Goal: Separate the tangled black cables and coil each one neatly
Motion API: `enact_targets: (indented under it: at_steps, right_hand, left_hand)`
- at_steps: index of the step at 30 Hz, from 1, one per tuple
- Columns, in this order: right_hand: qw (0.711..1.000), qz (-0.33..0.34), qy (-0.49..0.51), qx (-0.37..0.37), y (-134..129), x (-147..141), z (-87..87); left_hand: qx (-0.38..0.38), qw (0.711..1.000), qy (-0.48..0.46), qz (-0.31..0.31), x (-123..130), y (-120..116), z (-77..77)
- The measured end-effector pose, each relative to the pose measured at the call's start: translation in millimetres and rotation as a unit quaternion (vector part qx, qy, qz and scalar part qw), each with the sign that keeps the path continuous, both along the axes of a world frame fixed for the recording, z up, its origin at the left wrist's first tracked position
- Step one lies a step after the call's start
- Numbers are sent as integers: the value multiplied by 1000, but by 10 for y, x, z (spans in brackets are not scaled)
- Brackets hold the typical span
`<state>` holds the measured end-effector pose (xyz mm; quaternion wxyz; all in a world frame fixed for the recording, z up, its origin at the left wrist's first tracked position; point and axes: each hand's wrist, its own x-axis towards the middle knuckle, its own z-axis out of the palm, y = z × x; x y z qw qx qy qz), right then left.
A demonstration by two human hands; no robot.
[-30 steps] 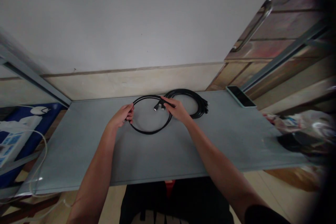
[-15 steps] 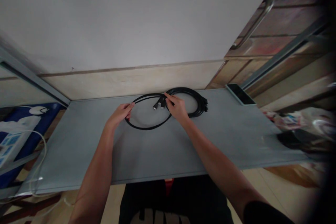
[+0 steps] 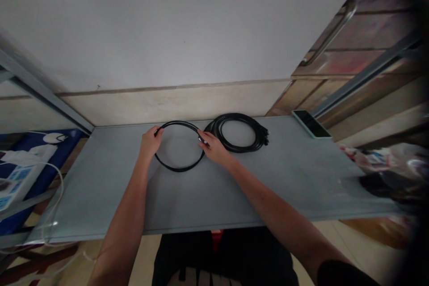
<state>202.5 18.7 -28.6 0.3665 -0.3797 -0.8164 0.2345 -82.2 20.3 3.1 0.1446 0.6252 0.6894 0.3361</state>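
A black cable (image 3: pixel 179 170) forms a round loop above the grey table (image 3: pixel 187 201). My left hand (image 3: pixel 150 143) is closed on the loop's left side, its fingers wrapped round the cable. At the loop's right side my right hand (image 3: pixel 214 146) pinches the cable, and a small metal-tipped plug shows at its fingers. Just right of that hand lies a thick coil of black cables (image 3: pixel 243 148) on the table, with several plug ends bunched at its right edge. My right fingers hide part of the loop where it comes close to the coil.
A phone (image 3: pixel 311 124) in a pale green case lies at the table's back right. A dark object (image 3: pixel 375 183) and plastic bags (image 3: pixel 385 158) are at the right end. On the left, a white power strip (image 3: pixel 27 178) and white cords rest on a blue surface. A wall stands behind.
The loop and both my hands have moved left, away from the coil. My right hand now covers the plug area, and the plugs that lay inside the loop no longer show there.
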Motion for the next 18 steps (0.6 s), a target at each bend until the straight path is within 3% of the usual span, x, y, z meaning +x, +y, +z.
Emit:
enact_targets:
  at_steps: [9,14,18]
  right_hand:
    - [987,113,-111,-1,-188,-95,10]
    - [983,96,-158,23,-270,-217,7]
    - [974,79,-208,45,-310,-358,-11]
  left_hand:
    - [-27,978,158,137,-463,37,-123]
    - [-38,967,206,143,-530,30,-165]
    - [-37,971,190,141,-564,46,-202]
